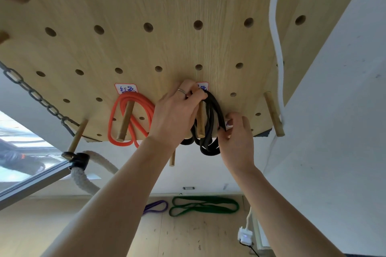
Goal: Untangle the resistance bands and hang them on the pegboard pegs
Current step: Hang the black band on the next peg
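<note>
While both hands (205,117) pinch the black band (211,123) near the pegboard's (167,48) lower edge, its loops should probably seat fully behind the peg (201,121).

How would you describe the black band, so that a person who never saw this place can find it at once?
Look at the wooden pegboard on the wall, along its lower row of pegs. Both hands are there: the left hand and the right hand grip the black band, coiled over one peg. Its neighbour to the left, the orange band, hangs untouched; the green band and purple band lie on the floor.
</note>
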`<state>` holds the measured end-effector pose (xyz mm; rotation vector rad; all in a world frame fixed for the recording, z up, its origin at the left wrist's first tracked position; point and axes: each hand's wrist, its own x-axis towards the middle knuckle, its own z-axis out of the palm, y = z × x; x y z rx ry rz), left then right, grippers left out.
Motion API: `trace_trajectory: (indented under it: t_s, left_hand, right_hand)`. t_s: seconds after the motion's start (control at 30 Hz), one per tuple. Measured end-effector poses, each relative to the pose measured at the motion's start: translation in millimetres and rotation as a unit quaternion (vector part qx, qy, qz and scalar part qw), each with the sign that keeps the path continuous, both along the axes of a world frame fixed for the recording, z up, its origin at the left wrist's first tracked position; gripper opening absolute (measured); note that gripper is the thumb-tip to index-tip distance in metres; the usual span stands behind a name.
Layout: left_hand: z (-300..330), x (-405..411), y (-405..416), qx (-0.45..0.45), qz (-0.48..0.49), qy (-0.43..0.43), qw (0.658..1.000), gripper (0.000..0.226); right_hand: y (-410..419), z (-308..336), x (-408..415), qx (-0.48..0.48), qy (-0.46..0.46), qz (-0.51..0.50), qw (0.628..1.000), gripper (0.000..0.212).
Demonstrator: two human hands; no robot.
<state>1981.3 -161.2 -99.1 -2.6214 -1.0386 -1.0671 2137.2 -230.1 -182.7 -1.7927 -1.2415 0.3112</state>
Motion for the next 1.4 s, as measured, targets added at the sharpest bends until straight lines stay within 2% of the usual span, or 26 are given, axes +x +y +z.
trace_trajectory:
  t_s: [0.2,0.37,0.47,0.53,0.63,0.7,0.77,0.83,0.9,1.0,1.23,1.3,1.4]
  left_hand:
    - [-4,-7,-2,-0.015,0.004,0.047,0.999,0.054]
    - [-1,2,-4,-0.004,0.031,0.05,0.998,0.046]
    - [-4,1,-9,-0.021,0.055,0.048,0.997,0.047]
    - [-10,-2,-21,-0.051,0.1,-0.01,0.994,0.039]
    - [-29,-3,-43,-0.117,0.185,-0.12,0.968,0.036]
    - [-49,2,-51,-0.192,0.225,-0.135,0.946,0.047]
    - [-64,11,-51,-0.266,0.276,-0.135,0.914,0.065]
    - [-69,25,-45,-0.331,0.308,-0.154,0.879,0.074]
    - [-68,40,-39,-0.364,0.315,-0.176,0.859,0.068]
    - [-68,52,-30,-0.368,0.332,-0.184,0.849,0.061]
    - [-78,37,-20,-0.325,0.371,-0.128,0.86,0.046]
    - [-79,30,-19,-0.32,0.355,-0.128,0.869,0.04]
    - [-79,25,-19,-0.314,0.337,-0.129,0.878,0.035]
  right_hand:
    - [-9,-2,0,-0.021,0.034,0.022,0.999,0.03]
    - [-6,2,-6,-0.063,-0.02,0.013,0.998,0.058]
    - [3,7,-8,-0.076,-0.045,-0.007,0.996,0.062]
    - [7,7,-11,-0.08,-0.07,-0.019,0.994,0.057]
    - [11,4,-12,-0.074,-0.078,-0.022,0.994,0.04]
    - [10,3,-10,-0.071,-0.082,-0.023,0.994,0.034]
    - [11,2,-10,-0.069,-0.093,-0.026,0.993,0.039]
    - [11,0,-13,-0.069,-0.1,-0.024,0.992,0.049]
    - [11,-3,-16,-0.07,-0.105,-0.024,0.992,0.053]
    - [13,-6,-16,-0.068,-0.111,-0.027,0.991,0.051]
    - [11,-13,-6,-0.072,-0.106,-0.032,0.991,0.031]
    - [10,-16,-4,-0.073,-0.103,-0.032,0.991,0.032]
    - [11,-19,-9,-0.093,-0.1,-0.021,0.99,0.046]
